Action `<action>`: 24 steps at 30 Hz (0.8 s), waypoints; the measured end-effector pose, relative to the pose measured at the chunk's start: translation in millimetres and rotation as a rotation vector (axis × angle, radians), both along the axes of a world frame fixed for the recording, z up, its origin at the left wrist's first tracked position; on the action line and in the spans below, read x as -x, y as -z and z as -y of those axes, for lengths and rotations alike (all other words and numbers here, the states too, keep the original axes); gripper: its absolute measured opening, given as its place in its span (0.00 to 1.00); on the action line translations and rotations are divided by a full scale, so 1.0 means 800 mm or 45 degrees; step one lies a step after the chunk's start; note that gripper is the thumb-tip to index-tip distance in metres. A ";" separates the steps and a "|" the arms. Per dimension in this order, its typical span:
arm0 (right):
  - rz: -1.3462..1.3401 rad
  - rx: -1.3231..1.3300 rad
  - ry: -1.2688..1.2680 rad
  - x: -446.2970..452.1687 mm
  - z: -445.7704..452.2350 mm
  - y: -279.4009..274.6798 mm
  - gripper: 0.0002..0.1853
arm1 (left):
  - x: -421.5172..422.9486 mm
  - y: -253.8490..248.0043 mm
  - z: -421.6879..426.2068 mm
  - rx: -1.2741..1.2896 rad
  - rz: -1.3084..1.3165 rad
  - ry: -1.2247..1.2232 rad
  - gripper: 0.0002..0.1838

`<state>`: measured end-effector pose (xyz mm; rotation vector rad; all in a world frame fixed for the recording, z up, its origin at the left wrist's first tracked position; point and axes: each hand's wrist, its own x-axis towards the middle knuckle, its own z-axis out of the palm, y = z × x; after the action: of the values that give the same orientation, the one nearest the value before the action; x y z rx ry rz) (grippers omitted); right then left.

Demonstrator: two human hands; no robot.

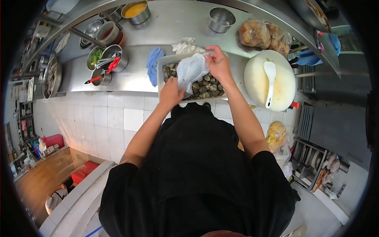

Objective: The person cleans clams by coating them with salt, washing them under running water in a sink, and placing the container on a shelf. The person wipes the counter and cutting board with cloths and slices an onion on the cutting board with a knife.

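Observation:
A white plastic bag [192, 70] is stretched between my two hands above a white rectangular bin [160, 75]. Clams [207, 87] in dark shells fill the bin and are partly covered by the bag. At the bag's lower left edge, my left hand [171, 93] is closed on the plastic. My right hand [218, 65] pinches the upper right edge, its index finger bent outward. Whether anything is inside the bag cannot be made out. Just left of the bin lies a blue cloth [155, 65], and a whitish cloth [188, 46] is bunched behind it.
To the right, a white spatula [270, 81] rests on a round cutting board [252, 85]. Bagged brown food [256, 34] and a metal pot [221, 19] stand farther back. Pots with utensils [114, 59] are at the left. A shelf rail [272, 17] crosses overhead.

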<state>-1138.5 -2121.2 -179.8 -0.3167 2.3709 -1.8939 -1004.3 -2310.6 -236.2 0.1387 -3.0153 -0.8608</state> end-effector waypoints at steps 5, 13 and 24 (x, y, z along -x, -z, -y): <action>-0.090 -0.508 -0.122 0.002 -0.016 -0.013 0.14 | 0.012 0.002 0.019 -0.222 -0.140 -0.042 0.06; -0.602 -0.286 -0.414 -0.033 0.013 0.016 0.28 | 0.082 -0.010 0.044 -0.365 -0.275 0.287 0.12; 0.583 0.052 -0.291 -0.002 -0.002 0.082 0.17 | 0.048 0.009 -0.006 -0.226 -0.566 0.154 0.14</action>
<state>-1136.7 -2119.6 -245.3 -0.1297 1.9136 -1.6935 -1042.6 -2305.7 -243.0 -0.2101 -2.5538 -1.0109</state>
